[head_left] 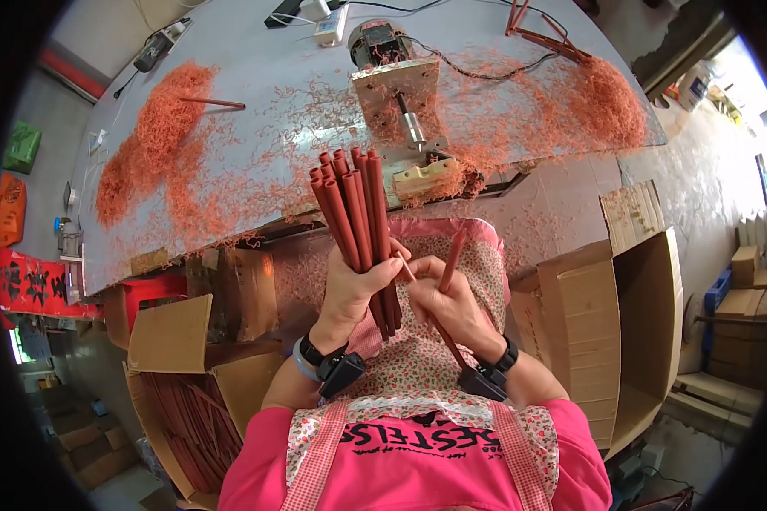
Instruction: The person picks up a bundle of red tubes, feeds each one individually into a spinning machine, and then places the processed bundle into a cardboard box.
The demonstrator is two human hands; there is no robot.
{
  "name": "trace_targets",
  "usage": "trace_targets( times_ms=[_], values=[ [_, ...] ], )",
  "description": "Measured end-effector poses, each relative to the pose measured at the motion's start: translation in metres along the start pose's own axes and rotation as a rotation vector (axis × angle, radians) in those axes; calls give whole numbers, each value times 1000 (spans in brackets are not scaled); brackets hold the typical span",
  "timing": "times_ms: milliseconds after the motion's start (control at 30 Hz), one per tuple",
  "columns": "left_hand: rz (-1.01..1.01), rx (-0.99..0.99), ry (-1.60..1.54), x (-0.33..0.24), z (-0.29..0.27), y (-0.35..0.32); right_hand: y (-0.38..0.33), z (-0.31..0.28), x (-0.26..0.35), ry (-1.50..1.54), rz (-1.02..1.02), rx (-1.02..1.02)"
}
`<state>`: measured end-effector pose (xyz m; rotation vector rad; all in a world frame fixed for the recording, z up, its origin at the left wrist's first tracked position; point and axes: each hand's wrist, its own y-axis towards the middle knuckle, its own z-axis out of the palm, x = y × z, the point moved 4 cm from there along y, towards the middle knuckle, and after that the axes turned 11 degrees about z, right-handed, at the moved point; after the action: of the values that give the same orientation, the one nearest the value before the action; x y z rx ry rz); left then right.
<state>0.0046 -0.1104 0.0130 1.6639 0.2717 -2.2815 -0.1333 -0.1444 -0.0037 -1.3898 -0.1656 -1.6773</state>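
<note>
My left hand point(354, 294) is wrapped round a bundle of reddish-brown tubes point(349, 204). The tubes stand nearly upright, their open ends toward the bench. Close beside it, my right hand point(447, 302) is closed on one more tube point(454, 255), which tilts and runs down past the palm. A thin pale strip point(407, 267) spans the gap between the fingertips of both hands; what it is I cannot make out. Beyond the bundle, at the bench's front edge, a motor point(379, 43) with a metal chuck point(412, 132) is mounted behind a plate.
Orange-red shavings lie over the grey bench point(273, 51), heaped at left point(166, 111) and right point(614, 106). One tube point(213, 103) sticks out of the left heap; several lie at the back right. An open carton point(170, 336) of tubes stands left, another open carton point(579, 341) right.
</note>
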Motion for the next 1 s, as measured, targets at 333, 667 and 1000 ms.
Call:
trace_targets(
  times_ms=[333, 667, 1000],
  values=[
    [16, -103, 28, 2, -5, 11, -5, -20, 15, -13, 22, -124],
    [-108, -103, 60, 29, -18, -2, 22, -21, 28, 197, 69, -92],
    [-131, -52, -6, 27, -18, -8, 9, -16, 15, -63, -34, -162]
  ],
)
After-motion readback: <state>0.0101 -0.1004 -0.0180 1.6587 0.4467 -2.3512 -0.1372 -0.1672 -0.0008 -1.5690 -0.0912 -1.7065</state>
